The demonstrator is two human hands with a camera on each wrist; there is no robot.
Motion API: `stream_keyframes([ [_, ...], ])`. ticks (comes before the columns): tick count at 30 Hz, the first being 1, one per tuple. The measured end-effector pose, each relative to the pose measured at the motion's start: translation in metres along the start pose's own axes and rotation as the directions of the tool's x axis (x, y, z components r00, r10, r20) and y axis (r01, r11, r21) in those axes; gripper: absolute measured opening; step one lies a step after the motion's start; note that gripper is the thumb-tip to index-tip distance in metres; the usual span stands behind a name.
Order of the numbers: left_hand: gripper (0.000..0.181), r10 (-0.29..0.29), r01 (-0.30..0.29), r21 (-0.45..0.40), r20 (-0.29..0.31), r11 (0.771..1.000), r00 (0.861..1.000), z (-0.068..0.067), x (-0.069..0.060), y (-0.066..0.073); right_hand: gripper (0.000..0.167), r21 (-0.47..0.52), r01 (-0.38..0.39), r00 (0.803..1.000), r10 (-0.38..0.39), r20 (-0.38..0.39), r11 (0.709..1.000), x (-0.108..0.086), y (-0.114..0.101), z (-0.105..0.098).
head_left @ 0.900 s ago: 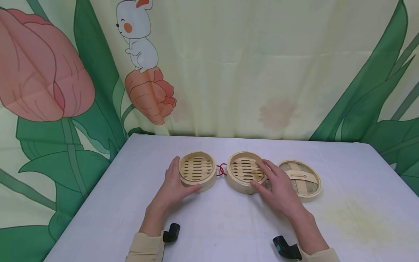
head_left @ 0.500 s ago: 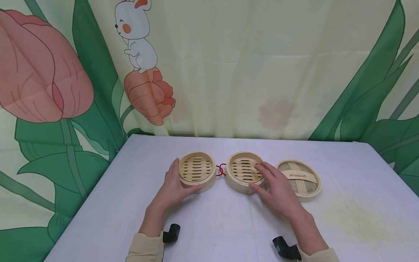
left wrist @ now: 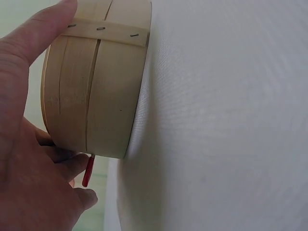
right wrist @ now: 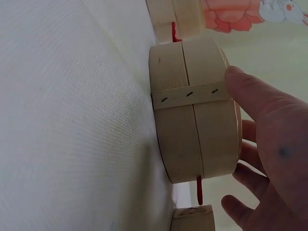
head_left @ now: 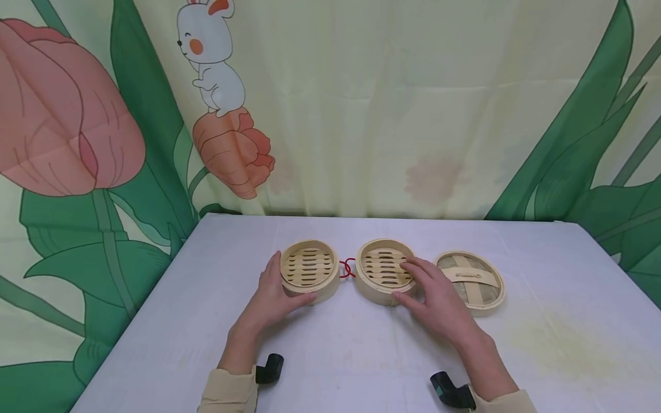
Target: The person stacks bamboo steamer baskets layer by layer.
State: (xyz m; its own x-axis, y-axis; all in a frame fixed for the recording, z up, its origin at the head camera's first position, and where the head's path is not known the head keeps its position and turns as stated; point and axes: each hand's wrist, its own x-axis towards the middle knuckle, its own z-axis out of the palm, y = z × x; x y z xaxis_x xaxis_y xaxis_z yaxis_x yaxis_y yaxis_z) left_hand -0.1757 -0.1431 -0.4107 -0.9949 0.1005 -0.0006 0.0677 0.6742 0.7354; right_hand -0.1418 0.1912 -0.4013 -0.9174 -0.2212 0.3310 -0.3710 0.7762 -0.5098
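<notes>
Left steamer basket (head_left: 310, 268) clasped by left hand (head_left: 269, 291): wall held between fingers (head_left: 269, 269) at outer side and thumb (left wrist: 43, 26) at near side. Right steamer basket (head_left: 384, 267) likewise grasped by right hand (head_left: 439, 295), rim and near wall held. Both baskets seated upright on white-covered desk (head_left: 330, 355), slatted bottoms exposed. Baskets set near each other, gap spanned by red cord loops (head_left: 348, 268). Stapled band (right wrist: 190, 96) seen across right basket's wall. Woven lid (head_left: 472, 281) placed beyond right basket, partly hidden by right hand. Desk backed by printed curtain (head_left: 351, 115).
</notes>
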Motion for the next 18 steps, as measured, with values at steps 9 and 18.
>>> stream_keyframes([
  [9,0.131,0.009,-0.009,-0.029,0.0,1.0,1.0,-0.0012,0.0006,-0.0026,0.047,0.007,-0.012,1.0,0.012,0.017,1.0,0.0004,0.0019,0.0007],
  [18,0.128,0.03,-0.029,-0.059,0.007,0.998,1.0,-0.0029,0.0012,-0.0045,0.025,0.075,0.064,0.997,-0.061,-0.048,0.995,-0.0003,0.0097,0.0035],
])
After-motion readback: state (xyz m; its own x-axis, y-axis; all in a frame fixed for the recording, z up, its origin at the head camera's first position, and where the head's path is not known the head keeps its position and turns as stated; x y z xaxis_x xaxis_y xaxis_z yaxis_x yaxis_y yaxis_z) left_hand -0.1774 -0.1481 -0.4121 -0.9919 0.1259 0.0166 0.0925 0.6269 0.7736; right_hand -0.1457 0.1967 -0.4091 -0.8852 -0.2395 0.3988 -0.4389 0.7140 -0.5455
